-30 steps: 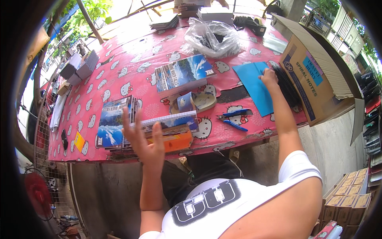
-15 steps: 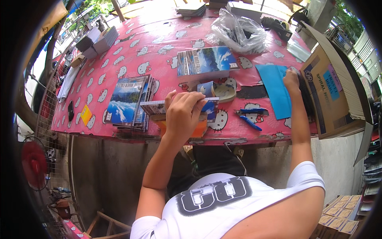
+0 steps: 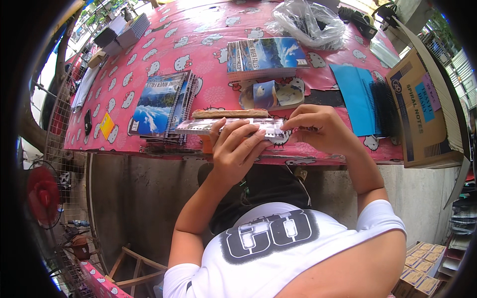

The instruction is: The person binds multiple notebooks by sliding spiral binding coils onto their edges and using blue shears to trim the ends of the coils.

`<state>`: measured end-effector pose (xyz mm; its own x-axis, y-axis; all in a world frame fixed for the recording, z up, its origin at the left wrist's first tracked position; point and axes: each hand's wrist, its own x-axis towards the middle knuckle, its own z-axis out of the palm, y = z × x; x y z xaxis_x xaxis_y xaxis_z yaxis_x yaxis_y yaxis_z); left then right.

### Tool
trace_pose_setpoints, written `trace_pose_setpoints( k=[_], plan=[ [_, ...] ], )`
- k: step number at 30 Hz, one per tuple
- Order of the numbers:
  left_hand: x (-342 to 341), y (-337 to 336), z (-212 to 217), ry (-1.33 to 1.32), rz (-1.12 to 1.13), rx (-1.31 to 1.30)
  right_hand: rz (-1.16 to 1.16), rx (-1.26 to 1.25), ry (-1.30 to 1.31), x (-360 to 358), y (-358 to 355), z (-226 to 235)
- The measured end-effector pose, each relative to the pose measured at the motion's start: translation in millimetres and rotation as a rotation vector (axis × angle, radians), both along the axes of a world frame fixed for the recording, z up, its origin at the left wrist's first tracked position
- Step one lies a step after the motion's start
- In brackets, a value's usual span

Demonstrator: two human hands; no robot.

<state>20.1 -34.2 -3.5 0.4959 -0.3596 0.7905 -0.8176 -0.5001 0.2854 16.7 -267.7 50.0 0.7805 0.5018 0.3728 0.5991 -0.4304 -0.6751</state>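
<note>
My left hand [image 3: 237,148] grips a notebook [image 3: 198,127] at the table's front edge, fingers over its long side. Small holes run along that side. At the notebook's right end is my right hand [image 3: 323,130], thumb and fingertips pinched together. Whatever is in that pinch is too small to make out. Just behind the notebook a brown wooden block [image 3: 229,113] shows. To the left lies a stack of spiral-bound notebooks [image 3: 158,107] with waterfall covers, and farther back stands another pile of notebooks [image 3: 268,57].
Black spiral coils [image 3: 383,109] lie by a blue sheet [image 3: 350,99], next to an open cardboard box [image 3: 422,104] at right. A roll of tape [image 3: 268,94] sits mid-table. Farther back is a clear plastic bag [image 3: 308,25]. A yellow card [image 3: 106,125] lies at left.
My right hand has come left from the coils on the blue sheet to the notebook's right end. My left hand still grips the notebook, which is now tilted with its holed edge up.
</note>
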Motion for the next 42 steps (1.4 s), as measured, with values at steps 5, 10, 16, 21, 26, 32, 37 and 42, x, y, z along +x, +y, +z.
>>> trace_pose_setpoints(
  k=[5,10,16,21,26,32,37,42],
  plan=[
    [4,-2,-7,-0.038,0.010,-0.053,-0.020,-0.064,0.051,7,6,9],
    [7,-4,-8,-0.058,-0.004,-0.085,0.097,-0.106,0.018,19,4,8],
    [12,-9,4,-0.013,0.001,-0.123,0.059,-0.220,-0.101,16,0,16],
    [22,-18,17,0.039,0.092,-0.166,-0.100,-0.161,0.010,9,3,16],
    [26,-19,24,0.145,0.125,-0.116,-0.222,-0.018,-0.183,11,15,-3],
    [30,-15,20,0.076,0.032,-0.114,-0.260,0.116,0.335,9,17,0],
    [34,-4,6,-0.002,-0.108,-0.096,-0.334,-0.180,-0.260,5,21,-23],
    [25,21,7,-0.011,-0.165,0.131,-0.373,-0.130,-0.151,-7,39,-2]
  ],
)
